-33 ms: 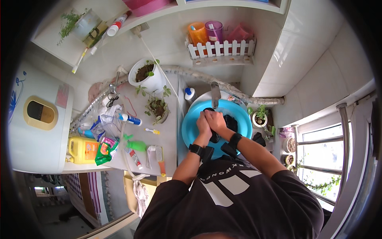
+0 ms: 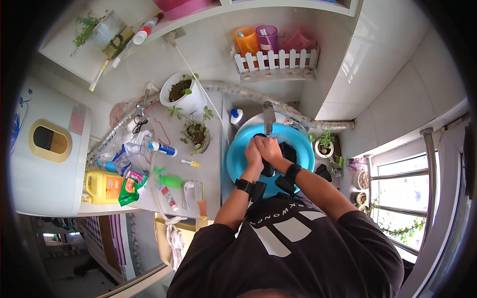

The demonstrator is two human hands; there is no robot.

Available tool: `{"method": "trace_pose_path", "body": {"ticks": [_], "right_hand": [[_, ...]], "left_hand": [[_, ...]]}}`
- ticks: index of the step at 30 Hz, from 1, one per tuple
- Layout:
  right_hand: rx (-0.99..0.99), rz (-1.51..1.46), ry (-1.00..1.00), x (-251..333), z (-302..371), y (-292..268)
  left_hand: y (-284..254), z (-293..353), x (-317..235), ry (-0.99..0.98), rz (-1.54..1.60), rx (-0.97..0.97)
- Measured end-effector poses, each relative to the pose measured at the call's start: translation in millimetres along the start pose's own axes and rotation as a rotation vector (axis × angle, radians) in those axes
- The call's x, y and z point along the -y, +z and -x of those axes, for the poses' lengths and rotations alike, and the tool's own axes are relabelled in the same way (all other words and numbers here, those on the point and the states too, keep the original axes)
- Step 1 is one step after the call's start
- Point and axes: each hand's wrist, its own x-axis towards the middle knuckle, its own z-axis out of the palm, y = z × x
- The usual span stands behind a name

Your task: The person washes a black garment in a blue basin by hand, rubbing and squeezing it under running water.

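A round light-blue basin (image 2: pixel 235 166) stands under the metal faucet (image 2: pixel 269 116). Inside it lies dark, wet-looking cloth (image 2: pixel 287 152), bunched up in water. My left hand (image 2: pixel 254 155) and my right hand (image 2: pixel 269 149) are pressed together over the basin, fingers curled round a bunch of this black cloth. Some of the cloth shows beyond my fingers and below my right hand. My fingertips are partly hidden. Both wrists wear black bands with dark blocks on them.
Left of the basin, the counter (image 2: pixel 206 171) bears potted plants (image 2: pixel 196 136), a brush (image 2: pixel 200 198), a green bottle (image 2: pixel 170 181) and a yellow jug (image 2: pixel 105 187). A white bottle with a blue cap (image 2: pixel 237 117) stands behind the basin. Another potted plant (image 2: pixel 324 147) is at the right, near the barred window.
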Motion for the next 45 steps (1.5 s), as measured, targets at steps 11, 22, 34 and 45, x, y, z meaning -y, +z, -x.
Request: {"method": "trace_pose_path", "body": {"ticks": [11,22,34,45], "right_hand": [[0.129,-0.131,0.143,-64,2,-54],[0.125,0.034,-0.259,-46,23,-72],[0.248,-0.435,-0.303,61,-14,-141],[0.013,-0.355,-0.208,66,-26,-176]], "left_hand": [[-47,22,-41,-0.219,-0.035,0.241],[-21,18,-39,-0.297,0.145,0.552],[-56,-45,22,0.646,-1.108,0.542],[-10,3,-101,0.205,-0.387,0.338]]}}
